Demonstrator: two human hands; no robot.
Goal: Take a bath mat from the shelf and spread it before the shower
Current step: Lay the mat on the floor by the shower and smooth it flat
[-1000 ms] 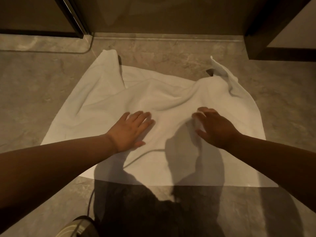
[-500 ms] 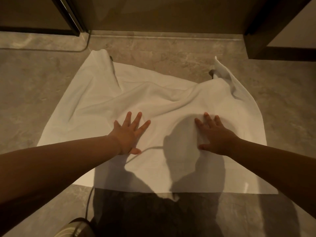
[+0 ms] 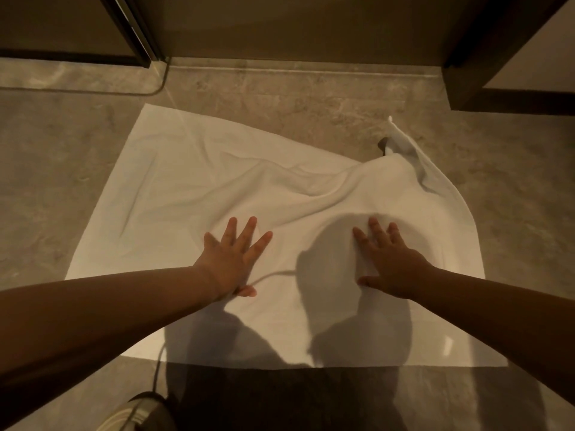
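The mat (image 3: pixel 217 194) lies on the floor (image 3: pixel 46 169) in front of what looks like the shower's glass door (image 3: pixel 280 26), its far edge near the threshold strip (image 3: pixel 311 71) but not touching it. Taking it from the shelf is done, and so is most of the spreading: the near half lies flat, with a straight near edge and both near corners out.

What is left sits in the far half. A ridge of wrinkles runs from the left-centre across toward the far right, and the far right corner (image 3: pixel 404 144) is folded up and back on itself, standing off the floor with a small dark thing showing just behind it; I cannot tell what that is. The far left corner lies flat.

The left hand (image 3: pixel 233 259) and the right hand (image 3: pixel 389 262) both press on the mat's middle, palms down, fingers spread, each grip released and holding nothing. They sit just near of the wrinkle ridge, so the step in hand looks like smoothing outward. I judge the task nearly finished: the ridge needs pushing flat and the right corner needs pulling out. A shoe (image 3: pixel 130 415) shows at the near edge, off the mat.
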